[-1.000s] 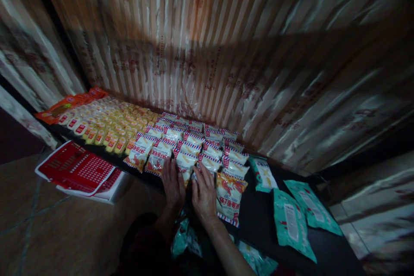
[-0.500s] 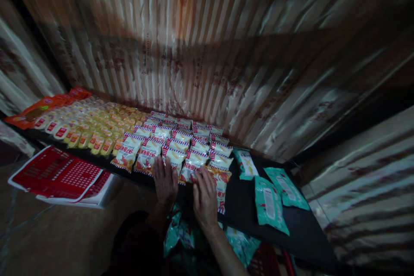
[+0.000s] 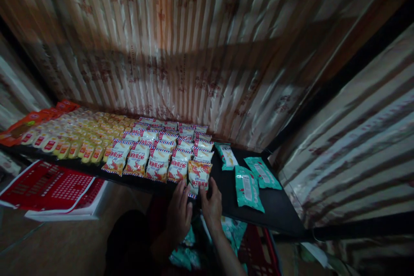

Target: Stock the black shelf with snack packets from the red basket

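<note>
Rows of white and orange snack bags (image 3: 157, 164) stand on a black shelf (image 3: 223, 194). At the front right of these rows, one snack bag (image 3: 198, 175) lies slightly tilted, its lower end near the shelf's front edge. My right hand (image 3: 211, 205) has its thumb on the lower part of this bag and its fingers along the right side. With fingers extended, my left hand (image 3: 180, 211) rests at the bag's lower left corner, below the neighbouring snack bag (image 3: 178, 166).
Green bags (image 3: 248, 187) lie on the shelf's right side. Small yellow packs (image 3: 92, 148) and orange packets (image 3: 35, 118) fill the left. Below are a red basket (image 3: 263, 250) with more green bags (image 3: 184, 256) and a red-and-white bag (image 3: 48, 187). Striped sheeting (image 3: 181, 60) hangs behind.
The front right snack bag has been turned and drawn into line with its row. My left hand has come off the neighbouring bags to its corner. The view has shifted right.
</note>
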Motion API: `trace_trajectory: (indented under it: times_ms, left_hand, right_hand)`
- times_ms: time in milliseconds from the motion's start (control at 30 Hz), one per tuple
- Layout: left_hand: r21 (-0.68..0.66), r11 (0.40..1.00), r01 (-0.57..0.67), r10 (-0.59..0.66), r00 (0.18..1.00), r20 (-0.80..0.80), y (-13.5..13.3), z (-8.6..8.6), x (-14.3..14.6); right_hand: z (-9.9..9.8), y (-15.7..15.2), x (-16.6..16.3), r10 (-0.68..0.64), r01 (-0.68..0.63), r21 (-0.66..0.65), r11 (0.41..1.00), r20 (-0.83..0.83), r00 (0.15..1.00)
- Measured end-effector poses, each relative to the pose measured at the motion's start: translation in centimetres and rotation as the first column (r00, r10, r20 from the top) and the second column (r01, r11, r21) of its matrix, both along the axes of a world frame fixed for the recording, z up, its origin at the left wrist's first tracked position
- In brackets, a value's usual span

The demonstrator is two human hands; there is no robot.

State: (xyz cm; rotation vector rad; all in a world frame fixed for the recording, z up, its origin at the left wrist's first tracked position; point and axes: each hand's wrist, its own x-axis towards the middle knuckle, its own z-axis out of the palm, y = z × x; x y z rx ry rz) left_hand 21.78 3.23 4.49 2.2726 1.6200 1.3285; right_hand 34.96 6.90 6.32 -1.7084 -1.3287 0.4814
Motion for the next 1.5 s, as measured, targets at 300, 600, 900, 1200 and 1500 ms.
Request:
trace_trajectory:
  times_ms: [300, 600, 900, 1200, 1500]
  left_hand:
    - [-0.123, 0.99, -0.069, 0.086, 0.987, 0.135, -0.8, -1.3, 2.9]
    - [-0.066, 0.998, 0.002, -0.001, 1.0, 0.016, -1.1, -0.1, 1.5]
    - [-0.063, 0.997, 0.044, -0.053, 0.988, -0.147, -0.1, 0.7, 1.1]
    - [0.02, 0.994, -0.105, 0.106, 0.992, -0.072, -0.2, 1.0, 1.7]
    - [-0.597, 0.802, 0.016, 0.476, 0.586, 0.655, -4.4, -0.8, 5.9]
  right_hand:
    - [0.8, -3.1, -1.0, 0.053, -0.066, -0.059, 0.996, -0.202, 0.978]
    - [-1.4, -8.5, -1.1, 0.051, -0.077, -0.096, 0.992, -0.249, 0.967]
    - [4.7, -5.4, 3.1, 0.33, -0.407, 0.123, 0.905, 0.399, 0.856]
    - [3.1, -1.7, 6.2, 0.314, -0.39, -0.051, 0.919, 0.693, 0.649]
    - [1.2, -4.9, 5.4, 0.171, -0.209, -0.018, 0.978, 0.647, 0.743]
